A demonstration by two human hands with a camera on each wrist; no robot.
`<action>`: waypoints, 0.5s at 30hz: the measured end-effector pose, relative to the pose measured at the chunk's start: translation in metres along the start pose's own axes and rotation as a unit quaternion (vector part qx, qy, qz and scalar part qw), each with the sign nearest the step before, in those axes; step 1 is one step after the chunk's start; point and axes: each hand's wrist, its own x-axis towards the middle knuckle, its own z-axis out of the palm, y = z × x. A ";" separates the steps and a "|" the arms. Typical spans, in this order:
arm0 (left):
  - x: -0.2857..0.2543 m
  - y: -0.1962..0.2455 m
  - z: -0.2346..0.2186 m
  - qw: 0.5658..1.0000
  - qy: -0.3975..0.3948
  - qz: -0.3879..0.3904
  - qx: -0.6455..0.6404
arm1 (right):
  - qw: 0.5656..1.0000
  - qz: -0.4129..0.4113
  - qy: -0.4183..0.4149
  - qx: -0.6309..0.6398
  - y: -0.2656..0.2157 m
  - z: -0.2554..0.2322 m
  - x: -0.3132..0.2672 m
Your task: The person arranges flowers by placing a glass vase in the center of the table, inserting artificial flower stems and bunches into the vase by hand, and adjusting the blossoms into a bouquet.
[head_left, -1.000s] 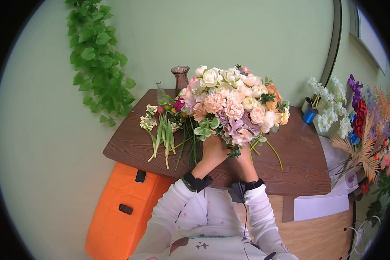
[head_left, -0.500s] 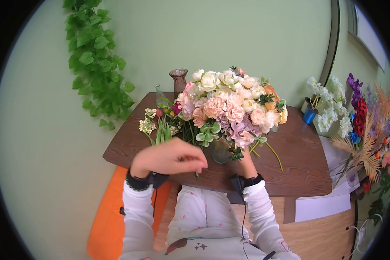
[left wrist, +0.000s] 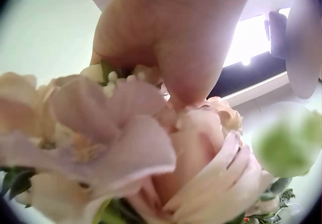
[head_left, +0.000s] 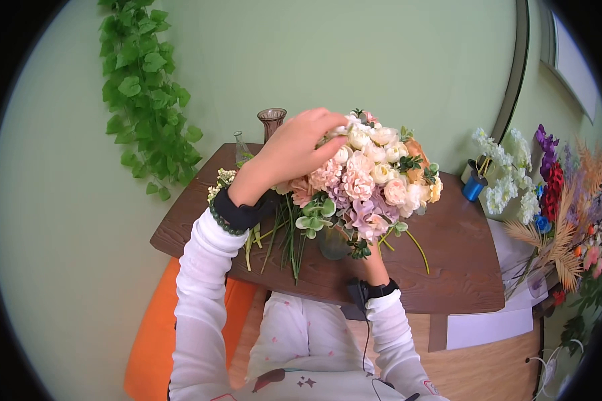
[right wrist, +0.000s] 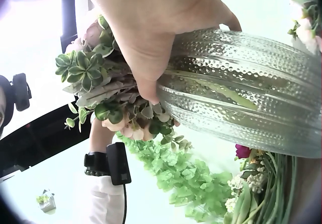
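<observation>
A full bouquet of cream, peach, pink and lilac flowers [head_left: 360,184] stands in a clear textured glass vase [right wrist: 236,93]. My right hand [right wrist: 156,27] grips the vase near its mouth, thumb along the glass just under the leaves. In the head view that hand is mostly hidden below the blooms. My left hand [head_left: 304,147] reaches over the bouquet's upper left, fingers and thumb spread apart around white blooms [head_left: 342,155]. The left wrist view shows its thumb [left wrist: 188,95] touching the petals, close above a lilac flower [left wrist: 126,148].
Loose green stems [head_left: 291,240] and white berry sprigs [head_left: 221,182] lie left on the brown table [head_left: 441,267]. Behind are a purple-tinted vase [head_left: 271,121] and a small glass bottle [head_left: 240,147]. A blue pot [head_left: 473,187] with white blossoms stands right; more flowers [head_left: 562,200] lie beyond.
My left hand has left the vase, swung out to the left, then come up over the bouquet's top left blooms. The right hand has stayed at the vase.
</observation>
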 end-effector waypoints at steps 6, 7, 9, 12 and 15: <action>-0.034 -0.018 0.017 0.988 0.146 -0.045 -0.015 | 0.995 -0.002 -0.032 -0.097 0.001 -0.002 -0.004; -0.039 -0.021 0.021 0.988 0.146 -0.045 -0.015 | 0.991 -0.019 -0.045 -0.126 0.002 -0.003 -0.004; -0.048 -0.024 0.025 0.977 0.180 -0.084 -0.083 | 0.997 0.023 -0.026 -0.072 0.012 -0.002 -0.004; -0.056 -0.026 0.030 0.975 0.203 -0.060 -0.072 | 0.997 0.023 -0.009 -0.066 0.017 -0.002 -0.007; -0.061 -0.023 0.032 0.976 0.213 -0.025 -0.031 | 0.995 -0.020 -0.010 -0.097 0.034 -0.004 -0.010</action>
